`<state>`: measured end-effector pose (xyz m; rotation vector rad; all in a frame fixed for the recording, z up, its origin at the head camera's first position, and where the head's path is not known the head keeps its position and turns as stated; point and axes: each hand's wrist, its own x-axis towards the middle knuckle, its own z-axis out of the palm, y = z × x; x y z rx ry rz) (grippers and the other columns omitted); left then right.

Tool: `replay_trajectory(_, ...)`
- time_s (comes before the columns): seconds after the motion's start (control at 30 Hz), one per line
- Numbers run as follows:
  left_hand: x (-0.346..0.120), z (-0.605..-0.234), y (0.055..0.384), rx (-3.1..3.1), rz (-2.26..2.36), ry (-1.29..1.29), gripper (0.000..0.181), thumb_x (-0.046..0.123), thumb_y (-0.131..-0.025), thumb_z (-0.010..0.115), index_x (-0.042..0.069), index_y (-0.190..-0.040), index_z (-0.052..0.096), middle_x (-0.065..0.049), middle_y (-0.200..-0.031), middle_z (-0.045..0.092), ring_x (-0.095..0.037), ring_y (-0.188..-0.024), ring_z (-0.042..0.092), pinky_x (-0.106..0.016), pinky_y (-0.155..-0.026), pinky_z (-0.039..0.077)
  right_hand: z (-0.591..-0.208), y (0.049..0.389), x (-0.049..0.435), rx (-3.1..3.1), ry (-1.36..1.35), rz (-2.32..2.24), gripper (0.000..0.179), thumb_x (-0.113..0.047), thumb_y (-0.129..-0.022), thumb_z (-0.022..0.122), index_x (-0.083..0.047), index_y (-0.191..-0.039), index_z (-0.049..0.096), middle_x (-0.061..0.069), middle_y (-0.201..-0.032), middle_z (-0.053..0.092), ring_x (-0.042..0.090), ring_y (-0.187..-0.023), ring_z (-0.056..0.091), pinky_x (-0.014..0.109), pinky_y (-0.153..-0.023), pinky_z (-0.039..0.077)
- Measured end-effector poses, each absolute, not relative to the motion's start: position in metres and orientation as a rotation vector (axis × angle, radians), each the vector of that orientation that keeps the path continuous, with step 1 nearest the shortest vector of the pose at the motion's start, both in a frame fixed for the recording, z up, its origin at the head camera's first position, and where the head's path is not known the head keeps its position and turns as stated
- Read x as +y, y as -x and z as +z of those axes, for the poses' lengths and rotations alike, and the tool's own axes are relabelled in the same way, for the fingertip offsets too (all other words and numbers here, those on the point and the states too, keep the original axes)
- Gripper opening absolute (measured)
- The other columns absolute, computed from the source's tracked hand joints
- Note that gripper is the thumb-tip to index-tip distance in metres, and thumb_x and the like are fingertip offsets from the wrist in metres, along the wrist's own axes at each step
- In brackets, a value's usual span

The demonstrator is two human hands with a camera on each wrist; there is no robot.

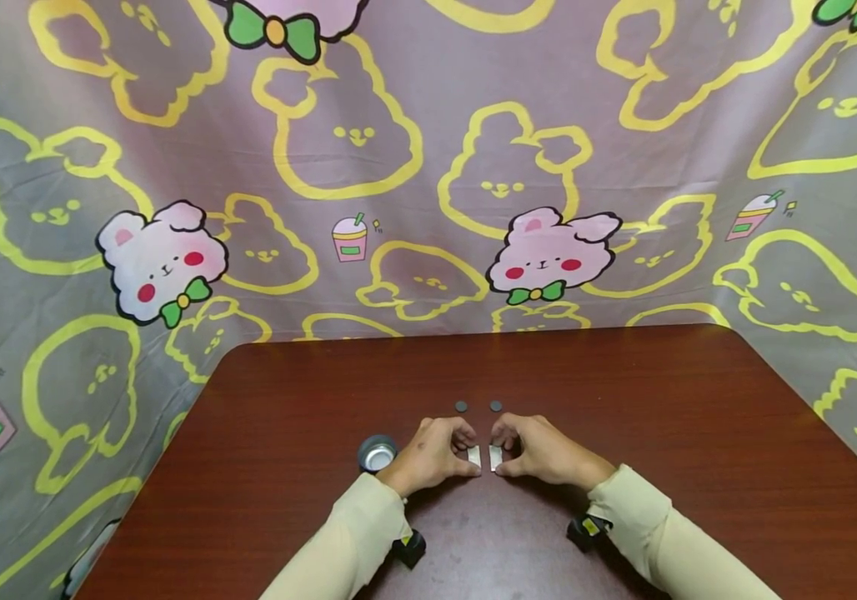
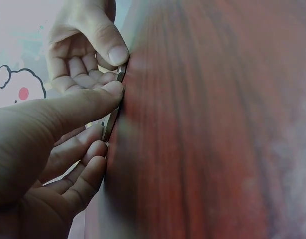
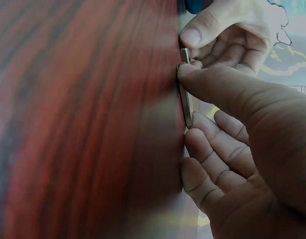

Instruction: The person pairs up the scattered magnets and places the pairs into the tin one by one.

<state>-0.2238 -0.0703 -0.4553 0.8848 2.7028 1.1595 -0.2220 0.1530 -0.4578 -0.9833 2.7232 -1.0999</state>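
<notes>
Both hands are close together over the table, thumbs toward the near side. My left hand [image 1: 432, 457] pinches a small flat silvery rectangular piece [image 1: 474, 456] by its ends, between thumb and fingertips. A matching silvery piece [image 1: 496, 458] is pinched the same way by my right hand [image 1: 548, 452]. A narrow gap parts the two pieces. Seen edge-on in the right wrist view, the right piece [image 3: 187, 107] is a thin metallic slab right at the tabletop. The left wrist view shows the left piece [image 2: 110, 124] equally low, partly covered by the thumb.
Two small dark discs [image 1: 462, 407] [image 1: 496, 407] lie side by side just beyond the hands. A round grey container [image 1: 378, 455] with a pale shiny middle stands beside the left wrist. The brown wooden table [image 1: 308, 400] meets a patterned cloth [image 1: 413, 217] behind and at the sides.
</notes>
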Motion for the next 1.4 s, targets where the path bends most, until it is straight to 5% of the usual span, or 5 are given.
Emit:
replay_trajectory(0.53,-0.073,-0.446,0.223,2.706,1.108,-0.886,0.047,0.017,-0.069,0.094,0.002,-0.106,0.07,-0.003,-0.094,0.073,-0.011,-0.085,0.068,-0.018,-0.074,0.053,-0.45,0.225,0.155,2.683,1.018,-1.039,0.042,-0.018,-0.074,0.09,0.001,-0.105,0.069,0.003,-0.094,0.065,0.014,-0.08,0.061,0.026,-0.07,0.052)
replay_trajectory(0.87,-0.096,-0.431,0.221,2.76,1.044,-0.836,0.055,0.023,-0.071,0.093,0.003,-0.116,0.068,-0.005,-0.105,0.074,-0.018,-0.098,0.068,-0.031,-0.089,0.052,-0.45,0.231,0.157,2.66,1.008,-0.994,0.039,-0.023,-0.075,0.089,-0.002,-0.104,0.073,-0.003,-0.09,0.062,0.006,-0.076,0.055,0.022,-0.066,0.048)
replay_trajectory(1.4,-0.159,-0.424,0.213,2.754,1.118,-0.661,0.061,0.023,-0.076,0.089,0.0,-0.127,0.063,-0.01,-0.118,0.069,-0.027,-0.109,0.064,-0.045,-0.089,0.054,-0.447,0.231,0.153,2.666,1.031,-0.975,0.041,-0.024,-0.074,0.09,-0.001,-0.104,0.075,-0.003,-0.086,0.061,0.007,-0.073,0.053,0.022,-0.064,0.046)
